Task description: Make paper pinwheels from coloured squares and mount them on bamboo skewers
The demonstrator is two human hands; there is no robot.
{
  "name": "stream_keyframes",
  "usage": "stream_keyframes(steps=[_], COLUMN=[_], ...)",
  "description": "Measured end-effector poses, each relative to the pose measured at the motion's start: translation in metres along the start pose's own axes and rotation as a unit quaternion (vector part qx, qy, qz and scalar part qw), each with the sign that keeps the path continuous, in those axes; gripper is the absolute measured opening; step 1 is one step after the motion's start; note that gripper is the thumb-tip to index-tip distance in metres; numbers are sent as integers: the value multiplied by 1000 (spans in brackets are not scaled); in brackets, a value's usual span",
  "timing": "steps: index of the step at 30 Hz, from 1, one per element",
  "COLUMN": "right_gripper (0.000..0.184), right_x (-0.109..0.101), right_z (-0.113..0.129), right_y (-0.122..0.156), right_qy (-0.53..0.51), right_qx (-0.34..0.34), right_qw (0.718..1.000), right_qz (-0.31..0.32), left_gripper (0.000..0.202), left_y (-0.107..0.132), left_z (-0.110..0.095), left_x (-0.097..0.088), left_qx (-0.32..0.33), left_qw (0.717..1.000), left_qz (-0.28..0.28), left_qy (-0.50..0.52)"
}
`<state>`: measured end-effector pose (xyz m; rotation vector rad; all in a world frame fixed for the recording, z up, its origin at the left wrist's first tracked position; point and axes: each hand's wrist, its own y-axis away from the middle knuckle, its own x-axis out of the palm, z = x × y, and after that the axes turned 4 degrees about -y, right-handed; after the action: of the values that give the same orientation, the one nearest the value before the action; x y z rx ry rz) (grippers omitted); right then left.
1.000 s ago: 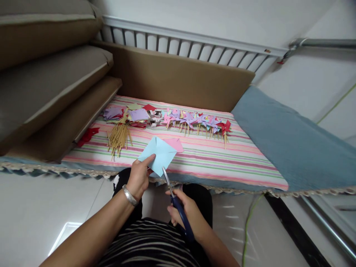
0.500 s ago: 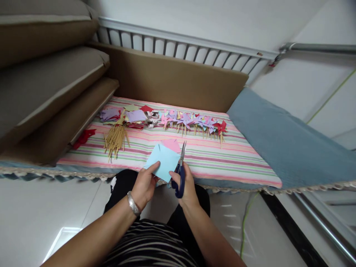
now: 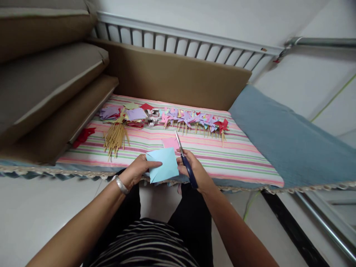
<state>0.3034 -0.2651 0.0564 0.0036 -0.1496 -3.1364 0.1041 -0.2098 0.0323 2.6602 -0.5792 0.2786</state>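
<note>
My left hand (image 3: 138,169) pinches a light blue paper square (image 3: 164,165) by its left side, thumb on top. Slits run in from at least its two left corners. Closed around dark blue-handled scissors (image 3: 189,171), my right hand (image 3: 196,168) is at the paper's right side, its fingertips close to that edge; whether they touch it I cannot tell. The blades point up and to the left, away from the paper. Just beyond the blue square, a pink paper piece (image 3: 170,143) lies on the striped cloth (image 3: 230,159).
A row of paper pinwheels (image 3: 191,119) on sticks lies across the cloth. Left of it are coloured paper stacks (image 3: 136,115) and a bundle of wooden sticks (image 3: 116,138). A red pinwheel (image 3: 83,137) lies by stacked cushions (image 3: 55,81). A brown panel (image 3: 178,78) stands behind.
The blue square has been turned and now sits flatter to me. My left hand has shifted left along it, while my right hand with the scissors moved right and tipped the blades leftward.
</note>
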Motion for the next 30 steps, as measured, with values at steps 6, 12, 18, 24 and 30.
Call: stream_keyframes(steps=[6, 12, 18, 24, 30], right_gripper=[51, 49, 56, 56, 58], right_x=[23, 63, 67, 67, 69], right_z=[-15, -47, -50, -51, -52], right_y=[38, 71, 73, 71, 71], right_qy=[-67, -128, -130, -122, -128], right_qx=[37, 151, 179, 186, 175], right_qw=[997, 978, 973, 973, 975], right_qz=[-10, 60, 67, 64, 43], left_gripper=[37, 37, 37, 34, 33], left_y=[-1, -1, 0, 0, 2], left_z=[6, 9, 8, 12, 11], left_x=[-3, 5, 12, 14, 19], left_qx=[35, 53, 67, 69, 85], left_qw=[985, 970, 963, 962, 958], left_qz=[-128, -173, -184, -185, -195], left_qy=[113, 162, 183, 188, 191])
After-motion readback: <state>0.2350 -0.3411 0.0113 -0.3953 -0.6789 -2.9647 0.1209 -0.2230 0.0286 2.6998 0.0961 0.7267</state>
